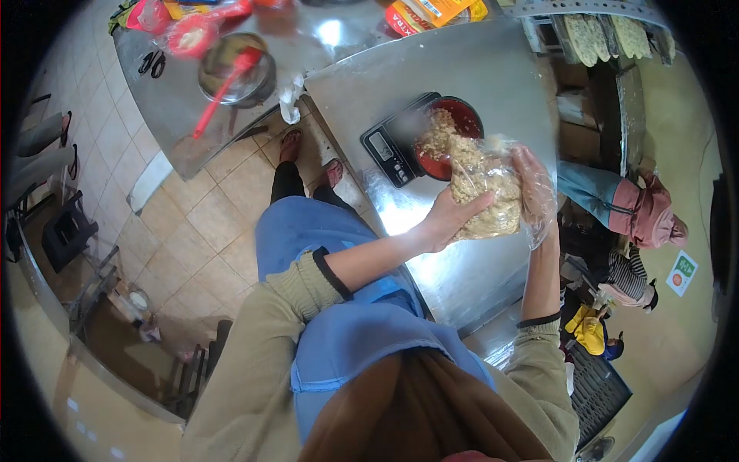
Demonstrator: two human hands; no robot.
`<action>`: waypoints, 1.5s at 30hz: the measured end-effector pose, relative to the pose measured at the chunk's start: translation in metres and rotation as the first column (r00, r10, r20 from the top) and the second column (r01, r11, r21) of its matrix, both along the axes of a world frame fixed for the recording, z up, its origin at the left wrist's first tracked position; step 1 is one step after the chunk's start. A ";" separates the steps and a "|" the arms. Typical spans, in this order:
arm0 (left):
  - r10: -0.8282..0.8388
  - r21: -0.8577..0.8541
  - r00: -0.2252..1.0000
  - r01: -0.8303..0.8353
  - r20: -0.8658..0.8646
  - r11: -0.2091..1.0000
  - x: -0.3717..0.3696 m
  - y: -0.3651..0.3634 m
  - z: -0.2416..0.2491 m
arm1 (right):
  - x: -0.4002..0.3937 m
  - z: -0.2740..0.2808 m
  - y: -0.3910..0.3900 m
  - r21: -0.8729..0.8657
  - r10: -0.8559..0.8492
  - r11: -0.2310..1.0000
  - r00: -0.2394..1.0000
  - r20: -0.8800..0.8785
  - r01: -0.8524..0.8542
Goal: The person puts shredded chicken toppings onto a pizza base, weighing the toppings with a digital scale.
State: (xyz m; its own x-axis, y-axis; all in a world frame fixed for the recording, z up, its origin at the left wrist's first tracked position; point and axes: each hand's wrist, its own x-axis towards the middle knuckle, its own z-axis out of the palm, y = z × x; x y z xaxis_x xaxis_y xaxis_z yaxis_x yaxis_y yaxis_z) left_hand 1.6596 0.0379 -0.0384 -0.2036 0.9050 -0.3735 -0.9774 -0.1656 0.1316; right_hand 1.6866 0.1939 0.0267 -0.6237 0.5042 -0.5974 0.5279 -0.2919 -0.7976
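A clear plastic bag of chopped nuts (489, 192) is held between both hands above the steel table. My left hand (443, 219) grips its near left side, thumb over the front. Wrapped round the right side is my right hand (531, 181), partly behind loose plastic. The bag's far end tilts over a red bowl (471, 115), where more chopped nuts (437, 132) lie. That bowl stands on a black digital scale (387, 150); its display is too small to read.
On the left table (173, 115) are a metal bowl (265, 81) with a red spatula (223, 92), and black scissors (158, 63). Yellow and red packets (427, 15) lie at the far edge. Several people work to the right, one in a pink top (643, 208).
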 end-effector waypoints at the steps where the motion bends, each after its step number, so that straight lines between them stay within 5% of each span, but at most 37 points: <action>1: -0.004 -0.005 1.000 0.004 0.000 1.000 0.000 -0.001 -0.001 | -0.002 0.002 -0.002 -0.034 -0.030 0.999 1.000 -0.002 0.030; 4: 0.010 -0.014 0.999 -0.009 0.044 1.000 0.005 0.001 -0.004 | -0.003 0.001 0.001 -0.139 -0.083 0.986 0.996 0.031 0.086; 7: -0.012 -0.024 0.999 0.013 0.032 1.000 0.003 0.000 -0.004 | -0.005 -0.004 0.004 -0.030 -0.036 0.999 0.999 0.007 0.036; 16: -0.034 0.003 0.999 0.034 0.021 0.999 -0.002 0.002 0.003 | -0.020 0.012 -0.005 -0.094 -0.037 0.995 0.997 0.064 0.043; 25: -0.038 -0.028 0.999 0.038 0.014 0.999 0.002 0.002 0.004 | -0.013 0.005 -0.001 -0.005 -0.039 0.999 0.999 0.024 0.039; 37: -0.070 -0.061 0.995 0.066 -0.069 0.996 0.016 0.003 -0.005 | 0.016 -0.005 0.003 -0.144 -0.089 0.987 0.990 -0.107 0.073; 45: -0.120 -0.093 0.987 0.110 -0.105 0.990 0.010 0.002 0.003 | 0.011 0.001 -0.011 -0.088 -0.109 0.991 0.985 -0.137 0.097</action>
State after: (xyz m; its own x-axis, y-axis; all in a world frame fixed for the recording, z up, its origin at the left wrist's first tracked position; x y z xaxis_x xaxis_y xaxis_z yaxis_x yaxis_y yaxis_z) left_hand 1.6697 0.0396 -0.0356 -0.1442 0.8902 -0.4321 -0.9679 -0.0360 0.2487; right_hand 1.6973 0.1828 0.0279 -0.6517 0.5235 -0.5488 0.3758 -0.4057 -0.8332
